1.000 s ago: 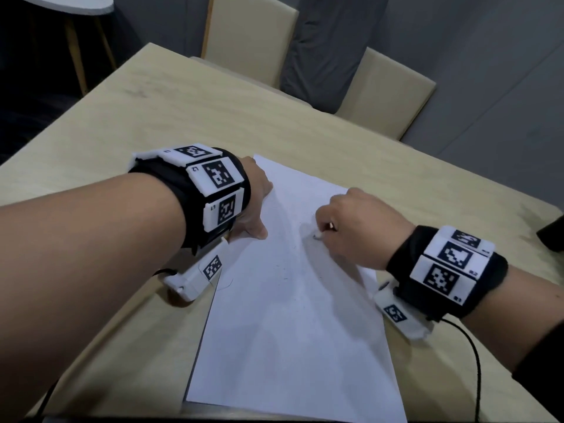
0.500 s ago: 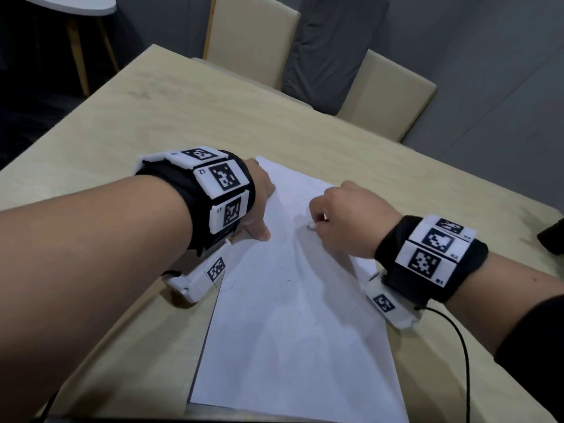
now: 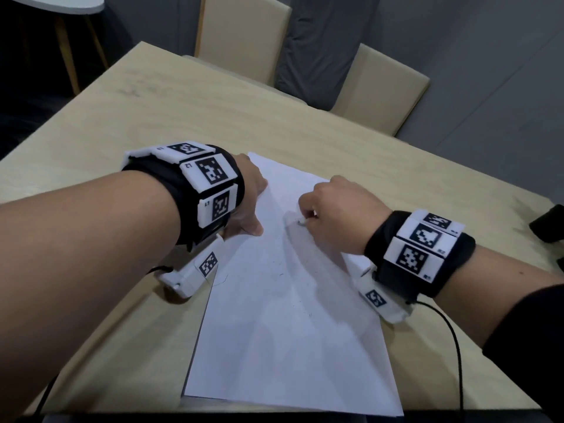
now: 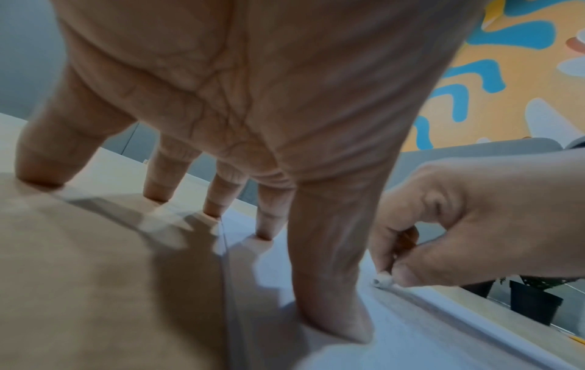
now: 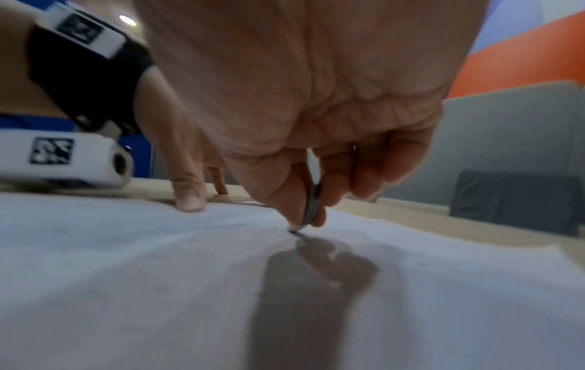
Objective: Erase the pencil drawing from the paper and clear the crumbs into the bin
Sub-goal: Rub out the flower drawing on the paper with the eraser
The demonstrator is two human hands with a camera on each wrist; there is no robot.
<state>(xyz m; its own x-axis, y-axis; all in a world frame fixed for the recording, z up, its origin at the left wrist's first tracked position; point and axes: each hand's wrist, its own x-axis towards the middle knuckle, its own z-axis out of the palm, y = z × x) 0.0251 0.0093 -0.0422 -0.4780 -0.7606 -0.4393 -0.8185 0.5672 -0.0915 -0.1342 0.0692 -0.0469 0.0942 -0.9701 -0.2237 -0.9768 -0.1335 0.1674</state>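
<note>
A white sheet of paper (image 3: 287, 325) lies on the wooden table (image 3: 146, 117), with faint pencil marks and a few dark specks near its middle. My left hand (image 3: 247, 206) presses down on the paper's left edge with straight, spread fingers (image 4: 332, 313). My right hand (image 3: 332, 209) pinches a small white eraser (image 4: 381, 281), its dirty tip touching the paper's upper part. In the right wrist view the eraser (image 5: 308, 207) shows between thumb and finger, tip on the paper (image 5: 158, 288). No bin is in view.
Two beige chairs (image 3: 244, 38) stand behind the table's far edge. A dark object (image 3: 549, 224) sits at the table's right edge. A small round side table (image 3: 52, 4) stands at the far left. The paper's near end overhangs the table's front edge.
My right hand with the eraser has slid a little up and left across the paper. The left hand has stayed pressed on the paper's edge.
</note>
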